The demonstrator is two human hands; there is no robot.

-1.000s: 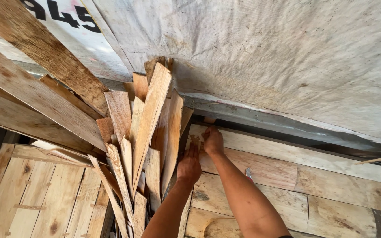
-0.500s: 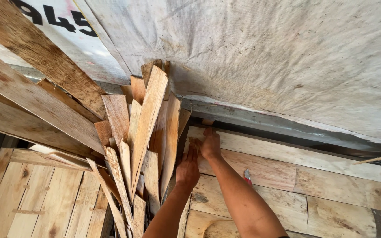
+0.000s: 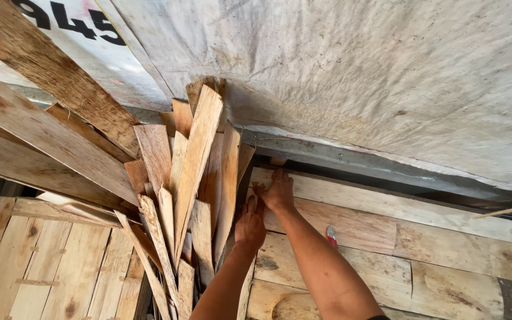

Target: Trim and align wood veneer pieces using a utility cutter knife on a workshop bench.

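Hands sit close together at the right edge of the leaning wood slats (image 3: pixel 200 178). Left hand (image 3: pixel 250 224) lies flat, fingers spread, pressed on the outermost slat (image 3: pixel 227 189), apparently steadying the bundle upright against the grey tarp (image 3: pixel 386 77); no closed grip. Right hand (image 3: pixel 277 191) reaches further, fingers curled at the slat's foot by the board (image 3: pixel 386 204); whether it grasps, I cannot tell. Both forearms extended, right over left. Small red tool (image 3: pixel 331 235) lies on the plank floor (image 3: pixel 445 278) nearby.
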